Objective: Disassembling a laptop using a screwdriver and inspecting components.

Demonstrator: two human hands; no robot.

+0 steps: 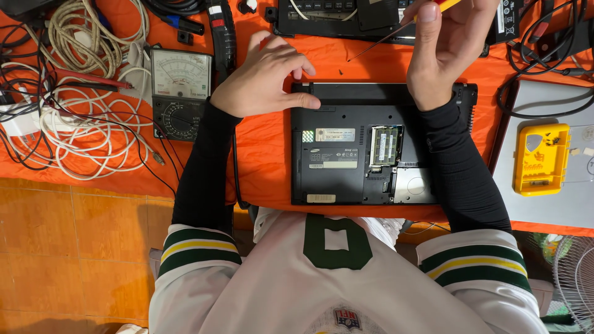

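From the head camera, a black laptop (362,154) lies upside down near the front edge of the orange-covered table (266,148), its memory bay uncovered. The left hand (266,77) rests curled on the laptop's far left corner, fingertips pressing the casing. The right hand (448,49) pinches a thin screwdriver (383,40), tip hovering above the cloth beyond the laptop. An analog multimeter (180,93) sits left, a yellow case (541,159) right.

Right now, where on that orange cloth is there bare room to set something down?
Bare orange cloth lies between the analog multimeter and the upturned black laptop, and beyond the laptop's far edge. The left, under white coiled cables, is crowded.
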